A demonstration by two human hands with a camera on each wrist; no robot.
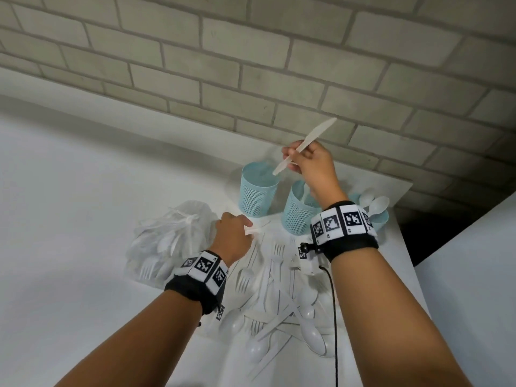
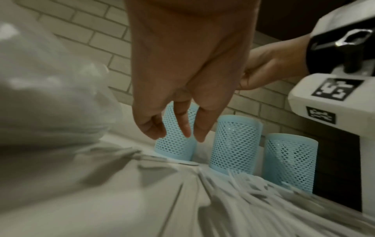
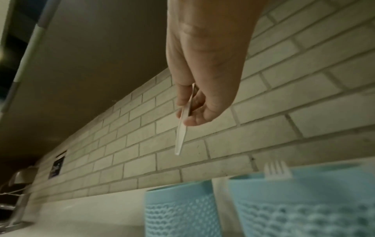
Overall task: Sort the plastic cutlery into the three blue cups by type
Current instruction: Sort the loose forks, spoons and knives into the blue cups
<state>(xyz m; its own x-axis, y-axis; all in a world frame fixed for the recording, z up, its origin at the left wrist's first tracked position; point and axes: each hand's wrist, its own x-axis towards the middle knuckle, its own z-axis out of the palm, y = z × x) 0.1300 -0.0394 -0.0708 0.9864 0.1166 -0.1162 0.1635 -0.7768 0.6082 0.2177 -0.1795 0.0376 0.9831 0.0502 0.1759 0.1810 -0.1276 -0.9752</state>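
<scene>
Far left of the left hand (image 1: 234,233): a knotted plastic bag (image 1: 170,238) w/ more cutlery inside. Left hand hangs low over the table (image 1: 69,191); wrist view shows fingers loose and apart, holding nothing, though head view has a white bit at the fingertips, can't tell if it's touched. Below and btwn both wrists: loose pile of cutlery (image 1: 279,297), forks, spoons, knives mixed. Ahead of the hands, three cups: left cup (image 1: 258,188) looks empty, middle cup (image 1: 300,213) has a fork, right cup (image 1: 379,216) spoons. Right hand (image 1: 312,163) pinches a knife (image 1: 304,145) mid-handle, thumb vs fingers, handle end tilted down over the left cup. Knife prob. very light, stiff but snappable, smooth; pinch handle, not blade.
</scene>
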